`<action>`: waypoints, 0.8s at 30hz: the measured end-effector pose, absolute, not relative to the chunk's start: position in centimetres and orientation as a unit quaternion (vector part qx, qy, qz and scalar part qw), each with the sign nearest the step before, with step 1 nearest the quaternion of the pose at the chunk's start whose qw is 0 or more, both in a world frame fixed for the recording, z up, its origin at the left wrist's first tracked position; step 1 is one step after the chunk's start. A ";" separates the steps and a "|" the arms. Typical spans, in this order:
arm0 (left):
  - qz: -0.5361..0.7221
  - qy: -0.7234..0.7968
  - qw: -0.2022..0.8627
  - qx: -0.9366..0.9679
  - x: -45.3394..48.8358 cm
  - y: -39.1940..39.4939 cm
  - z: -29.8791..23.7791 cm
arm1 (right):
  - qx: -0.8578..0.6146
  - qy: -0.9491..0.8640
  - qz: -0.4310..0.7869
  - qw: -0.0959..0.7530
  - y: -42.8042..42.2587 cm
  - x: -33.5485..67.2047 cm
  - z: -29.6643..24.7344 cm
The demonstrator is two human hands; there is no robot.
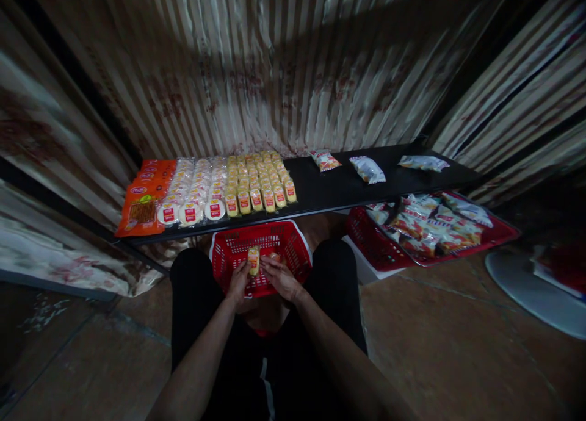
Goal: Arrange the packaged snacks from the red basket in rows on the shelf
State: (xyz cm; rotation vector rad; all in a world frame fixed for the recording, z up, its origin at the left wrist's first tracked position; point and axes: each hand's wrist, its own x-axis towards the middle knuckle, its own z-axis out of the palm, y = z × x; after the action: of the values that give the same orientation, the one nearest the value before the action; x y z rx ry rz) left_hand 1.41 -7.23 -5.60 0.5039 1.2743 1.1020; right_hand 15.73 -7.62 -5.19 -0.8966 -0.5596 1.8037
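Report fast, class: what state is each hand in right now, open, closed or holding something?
Left hand: closed, holding a yellow wrapped snack.
Right hand: close beside that snack; whether its grip is open or closed cannot be told.

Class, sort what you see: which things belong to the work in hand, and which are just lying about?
Likely in the work:
left hand, yellow pack at its fingertips
right hand, close by
red basket beneath the hands
similar yellow packs on the black shelf

Seemingly lying by, untouched:
white round packs
orange bag
three shelf pouches
second red basket, heaped with pouches
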 end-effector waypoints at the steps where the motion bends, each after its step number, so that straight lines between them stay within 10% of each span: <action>1: 0.489 0.558 0.633 0.220 1.4 -7.2 -5.5 | -0.367 -0.237 0.747 0.501 -7.7 15.7 -5.1; 24: 0.531 0.549 0.597 0.246 1.5 -6.9 -5.3 | -0.382 -0.308 0.720 0.491 -7.9 15.8 -3.5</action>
State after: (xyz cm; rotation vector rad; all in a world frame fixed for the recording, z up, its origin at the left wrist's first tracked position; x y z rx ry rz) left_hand 1.54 -6.94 -5.34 0.5709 1.2739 1.2318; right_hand 15.78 -7.87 -3.52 -0.9266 -0.7479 1.7493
